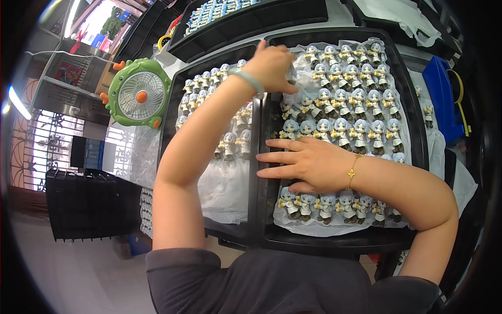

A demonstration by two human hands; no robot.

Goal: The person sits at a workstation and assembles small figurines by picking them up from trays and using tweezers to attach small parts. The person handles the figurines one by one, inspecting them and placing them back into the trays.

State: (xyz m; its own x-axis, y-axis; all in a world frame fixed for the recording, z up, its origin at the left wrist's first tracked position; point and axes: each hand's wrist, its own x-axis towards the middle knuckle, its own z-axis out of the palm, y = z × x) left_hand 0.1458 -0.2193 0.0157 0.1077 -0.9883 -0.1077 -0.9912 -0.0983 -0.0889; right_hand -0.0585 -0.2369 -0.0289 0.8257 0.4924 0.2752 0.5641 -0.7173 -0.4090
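Observation:
My left hand [270, 68] reaches to the far left corner of the right-hand black tray [407, 94]. Its thumb and fingers are curled around a small figurine [288, 72], of which only a pale grey part shows between them. My right hand [306, 163] lies palm down with fingers spread, over the tray's figurines and its left rim, holding nothing visible. Rows of small figurines [341, 131] with pale blue-grey hair, white clothes and dark bases lie on a white liner [314, 226] in that tray; my right hand and forearm hide some.
A second black tray [170, 118] on the left holds more figurines, partly behind my left arm. Beyond stands another tray [256, 29] of blue-and-white pieces. A green fan [140, 94] is at far left, a blue bin [441, 97] at right.

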